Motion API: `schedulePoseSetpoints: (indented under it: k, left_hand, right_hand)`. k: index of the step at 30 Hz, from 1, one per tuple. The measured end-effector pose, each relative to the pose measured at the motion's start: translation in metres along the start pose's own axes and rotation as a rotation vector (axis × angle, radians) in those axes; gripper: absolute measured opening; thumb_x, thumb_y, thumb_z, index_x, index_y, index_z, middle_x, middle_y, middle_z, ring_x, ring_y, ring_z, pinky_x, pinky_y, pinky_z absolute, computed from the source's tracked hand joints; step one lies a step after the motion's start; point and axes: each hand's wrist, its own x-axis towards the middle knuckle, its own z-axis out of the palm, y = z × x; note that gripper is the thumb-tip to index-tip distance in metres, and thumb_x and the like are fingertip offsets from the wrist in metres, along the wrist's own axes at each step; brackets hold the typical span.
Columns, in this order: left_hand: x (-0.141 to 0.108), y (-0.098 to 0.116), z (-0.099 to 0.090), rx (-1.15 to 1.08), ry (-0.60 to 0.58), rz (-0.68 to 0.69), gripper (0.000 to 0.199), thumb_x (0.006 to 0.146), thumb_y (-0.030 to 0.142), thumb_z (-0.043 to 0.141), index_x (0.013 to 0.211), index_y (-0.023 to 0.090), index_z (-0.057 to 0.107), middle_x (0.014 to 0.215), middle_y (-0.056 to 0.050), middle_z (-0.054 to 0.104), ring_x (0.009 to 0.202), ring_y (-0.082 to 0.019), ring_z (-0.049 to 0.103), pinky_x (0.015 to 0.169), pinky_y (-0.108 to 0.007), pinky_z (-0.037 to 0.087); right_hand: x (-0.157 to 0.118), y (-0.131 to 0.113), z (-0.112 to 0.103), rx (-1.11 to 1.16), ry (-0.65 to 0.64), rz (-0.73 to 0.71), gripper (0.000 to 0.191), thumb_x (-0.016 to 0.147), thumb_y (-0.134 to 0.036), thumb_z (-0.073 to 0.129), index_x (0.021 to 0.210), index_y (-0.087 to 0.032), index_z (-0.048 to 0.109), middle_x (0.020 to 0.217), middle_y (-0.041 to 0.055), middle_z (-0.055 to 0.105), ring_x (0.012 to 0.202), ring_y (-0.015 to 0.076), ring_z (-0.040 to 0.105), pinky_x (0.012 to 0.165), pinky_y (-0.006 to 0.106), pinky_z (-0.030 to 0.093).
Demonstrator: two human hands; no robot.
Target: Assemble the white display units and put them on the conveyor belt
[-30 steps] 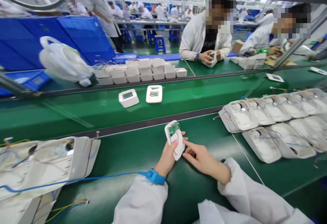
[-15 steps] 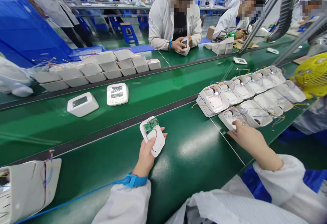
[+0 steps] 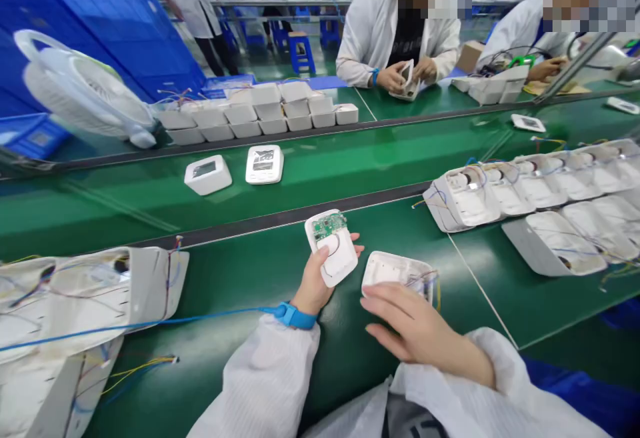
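My left hand (image 3: pixel 316 281) holds a white plastic front cover (image 3: pixel 340 266) by its lower left edge, thumb on top and fingertips showing past the right side. A green circuit board (image 3: pixel 329 225) is exposed at the cover's upper end. Just to the right, a white housing (image 3: pixel 393 266) lies on the green bench, open side up, with thin coloured wires at its right end. Over the near edge of this housing is my right hand (image 3: pixel 420 328), fingers stretched out. Whether the fingertips touch the housing I cannot tell. A blue wrist strap (image 3: pixel 295 316) with a cord is on my left wrist.
Wired white housings stand in rows at right (image 3: pixel 470 198) and left (image 3: pixel 95 298). Two white display units (image 3: pixel 209 175) lie on the green belt (image 3: pixel 320 175). Across it are stacked housings (image 3: pixel 273 111), a fan (image 3: pixel 90 88) and a co-worker (image 3: pixel 370 45) holding a white part.
My right hand has moved left from the right-hand rows, and a housing from there now lies beside my left hand. The view has turned left. My left hand still holds the cover.
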Motion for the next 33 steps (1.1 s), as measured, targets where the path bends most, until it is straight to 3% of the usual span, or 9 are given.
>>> schedulePoseSetpoints:
  k: [3, 6, 8, 10, 14, 19, 24, 29, 33]
  left_hand:
    - [-0.002, 0.003, 0.004, -0.04, -0.059, -0.016, 0.056, 0.079, 0.051, 0.056, 0.115, 0.01, 0.068, 0.121, -0.016, 0.069, 0.102, -0.032, 0.069, 0.096, -0.045, 0.051]
    - [-0.002, 0.0, 0.004, -0.03, -0.092, -0.024, 0.058, 0.076, 0.05, 0.059, 0.117, 0.01, 0.067, 0.119, -0.017, 0.07, 0.103, -0.033, 0.068, 0.094, -0.045, 0.051]
    - [-0.002, -0.003, 0.003, -0.009, -0.104, -0.036, 0.059, 0.075, 0.049, 0.061, 0.118, 0.009, 0.067, 0.115, -0.017, 0.071, 0.101, -0.033, 0.068, 0.092, -0.043, 0.051]
    - [-0.002, -0.007, 0.001, 0.021, -0.111, -0.046, 0.059, 0.075, 0.048, 0.063, 0.119, 0.009, 0.066, 0.11, -0.017, 0.073, 0.1, -0.031, 0.068, 0.09, -0.04, 0.052]
    - [-0.003, -0.01, -0.001, 0.077, -0.123, -0.03, 0.061, 0.076, 0.048, 0.066, 0.123, 0.009, 0.064, 0.106, -0.016, 0.074, 0.097, -0.03, 0.069, 0.086, -0.038, 0.053]
    - [-0.002, -0.012, -0.003, 0.091, -0.077, 0.02, 0.058, 0.077, 0.048, 0.067, 0.122, 0.011, 0.065, 0.108, -0.014, 0.074, 0.098, -0.029, 0.069, 0.086, -0.037, 0.053]
    - [-0.001, -0.012, -0.004, 0.092, -0.06, 0.033, 0.056, 0.078, 0.048, 0.067, 0.121, 0.012, 0.065, 0.107, -0.013, 0.074, 0.098, -0.028, 0.069, 0.086, -0.035, 0.052]
    - [-0.003, -0.009, -0.001, 0.113, -0.089, 0.038, 0.059, 0.075, 0.048, 0.069, 0.121, 0.011, 0.065, 0.108, -0.014, 0.073, 0.099, -0.029, 0.068, 0.087, -0.037, 0.051]
    - [-0.004, -0.006, -0.002, 0.112, -0.143, 0.019, 0.06, 0.075, 0.048, 0.069, 0.123, 0.012, 0.064, 0.107, -0.013, 0.073, 0.096, -0.03, 0.068, 0.086, -0.038, 0.052]
  right_hand:
    - [-0.008, 0.002, -0.015, -0.015, 0.169, -0.037, 0.036, 0.085, -0.014, 0.062, 0.12, -0.024, 0.058, 0.109, 0.009, 0.068, 0.106, 0.0237, 0.063, 0.092, 0.04, 0.054]
    - [-0.026, 0.012, -0.019, -0.125, 0.324, 0.2, 0.019, 0.084, -0.018, 0.064, 0.101, -0.026, 0.062, 0.097, 0.0091, 0.064, 0.098, 0.0272, 0.063, 0.083, 0.045, 0.056]
    - [-0.037, 0.017, -0.011, -0.217, 0.299, 0.348, 0.013, 0.087, -0.025, 0.061, 0.1, -0.024, 0.062, 0.106, 0.0135, 0.062, 0.106, 0.0318, 0.061, 0.085, 0.051, 0.055]
    - [-0.045, 0.021, 0.003, -0.276, 0.202, 0.423, 0.028, 0.091, -0.03, 0.055, 0.117, -0.02, 0.06, 0.13, 0.0195, 0.055, 0.124, 0.0378, 0.052, 0.093, 0.058, 0.051]
    - [-0.046, 0.034, 0.029, -0.169, 0.101, 0.38, 0.049, 0.095, -0.024, 0.045, 0.143, -0.016, 0.045, 0.154, 0.0199, 0.034, 0.143, 0.0364, 0.032, 0.106, 0.061, 0.042]
    - [-0.016, 0.056, 0.025, 0.027, 0.238, 0.331, 0.038, 0.097, -0.021, 0.04, 0.13, -0.021, 0.06, 0.142, 0.0142, 0.052, 0.139, 0.0299, 0.041, 0.108, 0.057, 0.041]
    - [0.001, 0.031, 0.0, 0.312, 0.329, 0.284, 0.041, 0.098, -0.017, 0.037, 0.132, -0.026, 0.059, 0.133, 0.0101, 0.061, 0.131, 0.0279, 0.05, 0.108, 0.057, 0.041]
    - [0.008, 0.008, -0.012, 0.453, 0.23, 0.36, 0.03, 0.099, -0.024, 0.043, 0.117, -0.026, 0.068, 0.119, 0.0079, 0.07, 0.117, 0.0252, 0.062, 0.103, 0.047, 0.049]
    - [0.035, 0.02, -0.014, 0.655, 0.07, 0.561, 0.031, 0.099, -0.04, 0.047, 0.1, -0.022, 0.072, 0.1, 0.0073, 0.074, 0.091, 0.0206, 0.069, 0.08, 0.033, 0.057]
